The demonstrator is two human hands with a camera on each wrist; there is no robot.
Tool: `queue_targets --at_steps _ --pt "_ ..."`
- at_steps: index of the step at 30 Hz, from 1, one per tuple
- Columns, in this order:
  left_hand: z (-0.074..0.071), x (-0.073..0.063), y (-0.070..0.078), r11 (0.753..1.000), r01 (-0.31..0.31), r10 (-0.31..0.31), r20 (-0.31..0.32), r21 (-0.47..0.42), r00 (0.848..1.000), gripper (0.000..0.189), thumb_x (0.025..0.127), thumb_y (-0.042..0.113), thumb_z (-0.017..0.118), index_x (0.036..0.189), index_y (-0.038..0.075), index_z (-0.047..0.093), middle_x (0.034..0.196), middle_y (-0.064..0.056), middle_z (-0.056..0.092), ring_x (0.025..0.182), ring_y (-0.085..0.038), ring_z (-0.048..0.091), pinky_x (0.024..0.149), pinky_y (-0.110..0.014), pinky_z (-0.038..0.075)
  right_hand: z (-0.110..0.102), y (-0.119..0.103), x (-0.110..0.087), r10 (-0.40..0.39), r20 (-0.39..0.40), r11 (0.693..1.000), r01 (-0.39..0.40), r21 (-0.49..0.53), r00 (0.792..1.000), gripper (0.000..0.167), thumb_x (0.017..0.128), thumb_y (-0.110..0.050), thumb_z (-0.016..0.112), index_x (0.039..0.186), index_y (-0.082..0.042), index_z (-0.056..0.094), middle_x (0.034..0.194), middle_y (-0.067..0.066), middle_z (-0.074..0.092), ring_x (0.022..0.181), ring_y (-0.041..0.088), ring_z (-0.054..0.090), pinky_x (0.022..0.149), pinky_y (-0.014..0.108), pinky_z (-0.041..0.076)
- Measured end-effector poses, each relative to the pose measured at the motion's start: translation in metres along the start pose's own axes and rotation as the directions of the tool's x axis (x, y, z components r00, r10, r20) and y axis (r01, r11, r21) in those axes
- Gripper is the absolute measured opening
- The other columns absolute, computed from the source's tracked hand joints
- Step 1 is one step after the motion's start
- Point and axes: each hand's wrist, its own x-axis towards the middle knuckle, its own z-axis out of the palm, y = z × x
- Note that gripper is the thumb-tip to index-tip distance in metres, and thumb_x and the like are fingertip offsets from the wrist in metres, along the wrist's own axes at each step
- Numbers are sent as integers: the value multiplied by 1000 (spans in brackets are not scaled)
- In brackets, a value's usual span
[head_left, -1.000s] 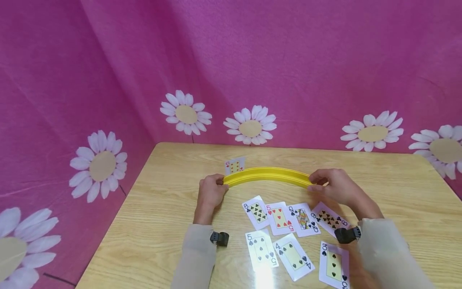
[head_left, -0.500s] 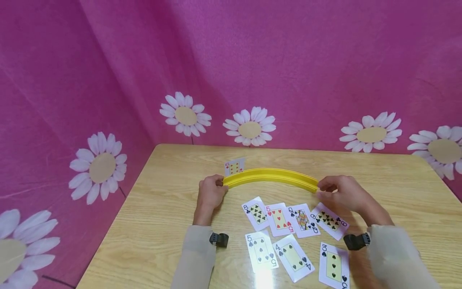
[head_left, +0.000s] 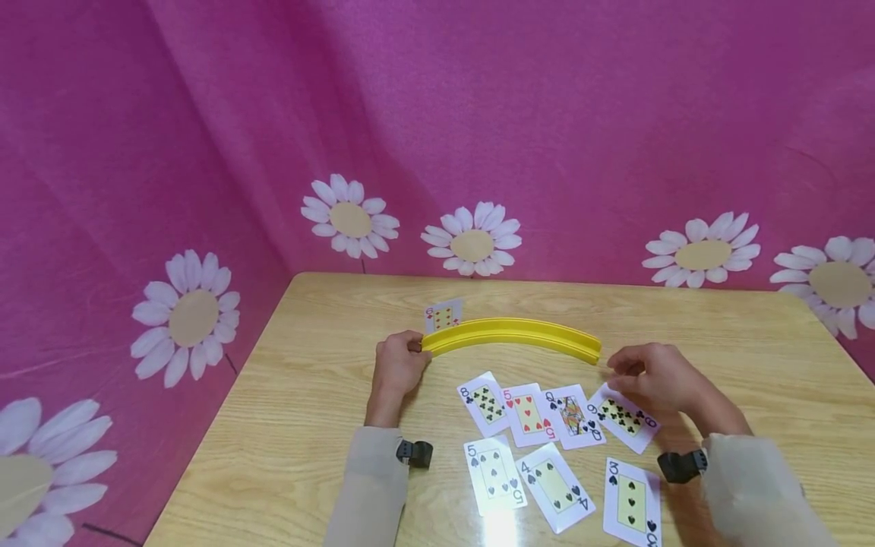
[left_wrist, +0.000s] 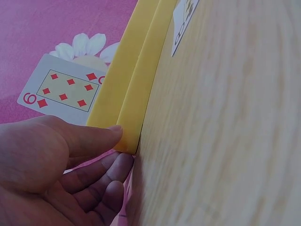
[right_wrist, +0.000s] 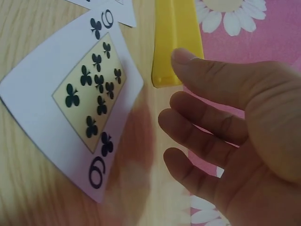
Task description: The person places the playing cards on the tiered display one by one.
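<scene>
A curved yellow card holder [head_left: 509, 331] with a groove along it stands on the table. My left hand [head_left: 399, 366] grips its left end, the thumb [left_wrist: 96, 140] lying against the near side. At that end a six of diamonds [left_wrist: 66, 89] stands upright, its lower edge hidden by the holder. My right hand [head_left: 659, 376] is just off the holder's right end, fingers loosely bent and holding nothing. Close below that hand, a nine of clubs [head_left: 622, 418] lies face up; it also shows large in the right wrist view.
More cards lie face up on the wooden table [head_left: 287, 425]: an eight of clubs [head_left: 487, 403], five of hearts [head_left: 529, 414], black queen [head_left: 574, 416], five of spades [head_left: 495, 475], four of spades [head_left: 557, 486] and three of spades [head_left: 632, 501]. A pink flowered cloth [head_left: 547, 114] hangs behind.
My right hand has let go of the holder's right end and moved right and toward me. The holder's right end has shifted slightly right and nearer. My left hand keeps its place.
</scene>
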Motion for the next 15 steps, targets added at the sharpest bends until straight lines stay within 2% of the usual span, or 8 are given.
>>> queue_targets --at_steps 15 --pt "1 1 0 1000 18 -18 -2 -6 1000 31 86 3 77 117 1 72 96 -8 68 88 -21 61 83 -36 54 13 6 2 47 93 998 -49 25 995 40 81 -13 84 118 -4 70 98 3 66 84 22 57 78 38 52"
